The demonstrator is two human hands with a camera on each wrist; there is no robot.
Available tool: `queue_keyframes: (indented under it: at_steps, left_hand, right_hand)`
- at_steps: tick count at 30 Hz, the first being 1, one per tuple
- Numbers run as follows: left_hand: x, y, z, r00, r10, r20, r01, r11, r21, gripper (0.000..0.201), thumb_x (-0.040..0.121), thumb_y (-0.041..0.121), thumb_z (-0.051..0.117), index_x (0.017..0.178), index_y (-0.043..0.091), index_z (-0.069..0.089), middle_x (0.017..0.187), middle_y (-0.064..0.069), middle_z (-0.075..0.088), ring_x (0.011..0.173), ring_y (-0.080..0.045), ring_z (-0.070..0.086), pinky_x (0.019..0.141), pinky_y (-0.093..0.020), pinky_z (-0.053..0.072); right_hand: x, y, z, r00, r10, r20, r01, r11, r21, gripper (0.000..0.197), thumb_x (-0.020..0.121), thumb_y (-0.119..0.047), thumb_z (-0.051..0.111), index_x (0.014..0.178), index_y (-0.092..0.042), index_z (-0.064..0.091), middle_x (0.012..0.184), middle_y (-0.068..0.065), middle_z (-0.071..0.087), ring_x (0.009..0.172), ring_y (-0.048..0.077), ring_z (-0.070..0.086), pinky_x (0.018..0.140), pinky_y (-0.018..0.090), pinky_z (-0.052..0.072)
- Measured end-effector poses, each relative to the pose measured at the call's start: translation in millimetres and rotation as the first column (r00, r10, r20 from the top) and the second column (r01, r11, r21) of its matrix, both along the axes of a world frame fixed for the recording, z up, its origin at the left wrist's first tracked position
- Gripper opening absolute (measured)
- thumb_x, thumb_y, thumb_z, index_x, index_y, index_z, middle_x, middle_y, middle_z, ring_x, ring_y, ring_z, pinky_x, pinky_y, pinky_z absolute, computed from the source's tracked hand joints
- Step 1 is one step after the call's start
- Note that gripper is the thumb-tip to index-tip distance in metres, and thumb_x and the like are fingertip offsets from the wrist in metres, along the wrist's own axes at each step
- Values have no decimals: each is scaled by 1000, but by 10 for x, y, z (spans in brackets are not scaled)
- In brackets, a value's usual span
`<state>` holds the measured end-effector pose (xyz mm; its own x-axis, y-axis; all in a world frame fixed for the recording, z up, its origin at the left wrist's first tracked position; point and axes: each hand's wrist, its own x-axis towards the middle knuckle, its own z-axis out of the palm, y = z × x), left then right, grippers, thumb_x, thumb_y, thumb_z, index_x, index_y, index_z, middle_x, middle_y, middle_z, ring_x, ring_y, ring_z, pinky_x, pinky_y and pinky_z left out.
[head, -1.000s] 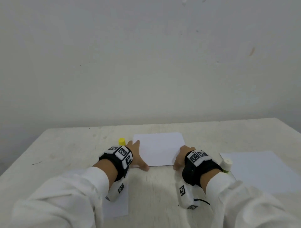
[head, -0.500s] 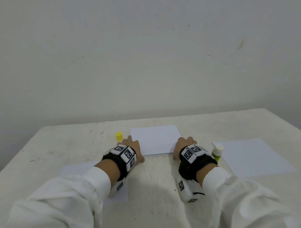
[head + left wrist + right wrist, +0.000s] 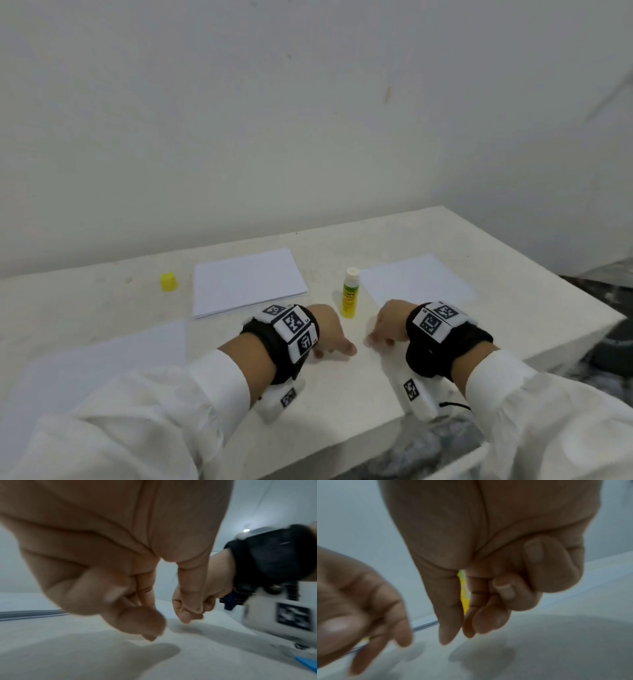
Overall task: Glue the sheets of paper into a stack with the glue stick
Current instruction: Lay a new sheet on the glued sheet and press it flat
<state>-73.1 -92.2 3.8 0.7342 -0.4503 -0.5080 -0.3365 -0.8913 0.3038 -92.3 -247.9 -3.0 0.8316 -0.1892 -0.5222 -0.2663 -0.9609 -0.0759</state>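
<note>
Both hands empty, fingers loosely curled: left hand and right hand hover low over bare table, near each other. Uncapped glue stick stands upright between paper stack and a loose sheet, handy for either; yellow cap parked left

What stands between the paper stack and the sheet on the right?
The uncapped glue stick stands upright between the paper stack and the right sheet, in the head view.
</note>
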Motion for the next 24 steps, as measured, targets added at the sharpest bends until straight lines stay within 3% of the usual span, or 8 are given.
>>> queue_keyframes:
  at_steps: [4, 9, 11, 13, 15, 18, 21, 24]
  left_hand:
    - [-144, -589, 62, 998, -46, 32, 46, 999, -23, 46, 90, 46, 59, 110, 5, 64, 89, -8, 65, 68, -18, 53, 53, -22, 38]
    - [-85, -1292, 82, 987, 7, 158, 6, 996, -84, 53, 89, 41, 61, 127, 4, 56, 126, -11, 57, 116, -27, 55, 91, -32, 44]
    - [41, -1507, 23, 983, 36, 179, -25, 998, -63, 49, 88, 40, 62, 124, 7, 58, 118, -10, 60, 107, -27, 58, 87, -33, 46]
    - [187, -1684, -54, 974, 44, 220, -53, 998, 34, 40, 87, 40, 62, 114, 10, 61, 113, -7, 62, 99, -28, 61, 85, -35, 50]
    - [306, -1783, -65, 971, 51, 233, -86, 986, 143, 34, 87, 39, 62, 108, 12, 62, 116, -8, 62, 104, -32, 60, 89, -45, 50]
    - [431, -1841, 8, 964, 25, 266, -81, 976, 204, 30, 92, 37, 58, 105, 11, 63, 118, -8, 61, 110, -30, 59, 93, -41, 49]
    - [535, -1849, 15, 955, 55, 291, -139, 951, 276, 50, 93, 45, 54, 129, 11, 52, 133, -11, 49, 123, -34, 48, 99, -44, 43]
    - [611, -1863, 37, 962, 72, 263, -162, 928, 337, 58, 90, 53, 55, 130, 11, 52, 135, -11, 49, 122, -31, 50, 96, -38, 42]
  right_hand:
    - [177, -774, -77, 994, -97, 44, 101, 991, -88, 36, 87, -39, 61, 102, -6, 65, 107, 7, 65, 103, 25, 61, 84, 30, 45]
    - [1009, -2175, -1008, 995, -71, 77, 91, 949, -303, 71, 72, -46, 58, 138, -26, 41, 144, 1, 43, 129, 25, 46, 104, 43, 40]
    - [1363, -2540, -1362, 999, -6, 39, 17, 959, -282, 75, 75, -49, 55, 144, -28, 34, 149, 0, 36, 133, 25, 41, 107, 43, 36]
    - [1474, -2668, -1435, 995, 102, -7, -99, 944, -315, 67, 73, -54, 51, 135, -28, 46, 142, 1, 46, 124, 26, 50, 102, 44, 41]
    - [1255, -2567, -1181, 995, 101, -3, -97, 942, -321, 58, 78, -50, 51, 130, -25, 52, 138, 2, 50, 119, 27, 52, 99, 42, 42]
    - [511, -1998, -213, 993, 114, 11, -109, 971, -211, 46, 93, -32, 49, 136, -16, 47, 142, 5, 45, 129, 26, 45, 103, 35, 37]
    - [392, -1953, -33, 975, 219, 32, -207, 952, -224, 42, 98, -16, 42, 139, -9, 43, 143, 8, 44, 131, 25, 43, 107, 34, 36]
    - [477, -1978, -133, 955, 297, 4, -287, 926, -246, 39, 98, -18, 40, 136, -11, 47, 140, 5, 45, 128, 27, 45, 105, 37, 38]
